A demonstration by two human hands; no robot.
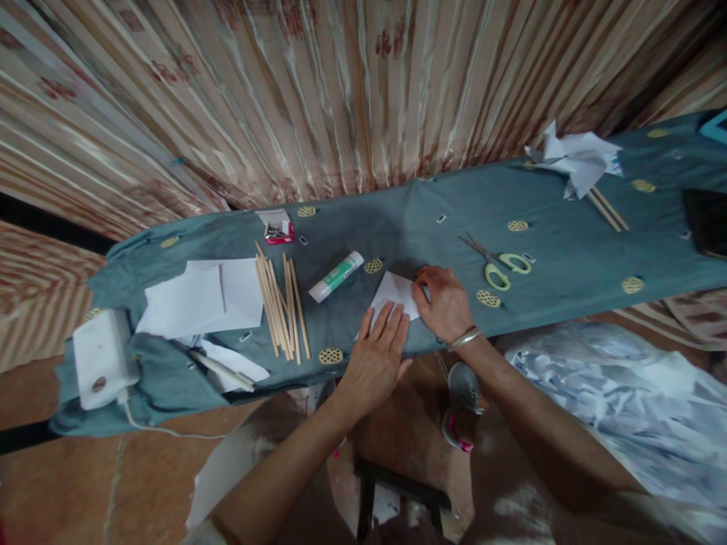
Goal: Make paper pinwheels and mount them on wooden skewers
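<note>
A small sheet of white folded paper (393, 289) lies on the cloth-covered table near its front edge. My left hand (378, 350) rests on its lower left part, fingers stretched out and pressing flat. At the paper's right edge is my right hand (446, 304), its fingers curled and the thumb against the edge, with a bracelet on the wrist. The fingertips of that hand are partly hidden. A glue stick (336, 277) with a green label lies just left of the paper. To the right are scissors (497, 265) with light green handles, blades slightly apart.
Several wooden sticks (278, 310) lie left of the glue stick. Beyond them are white paper sheets (198, 299), a small red-and-white box (277, 228) of metal pieces and a white power adapter (104, 356). Paper pinwheels (576, 159) on sticks lie far right. A plastic bag (619, 401) sits below.
</note>
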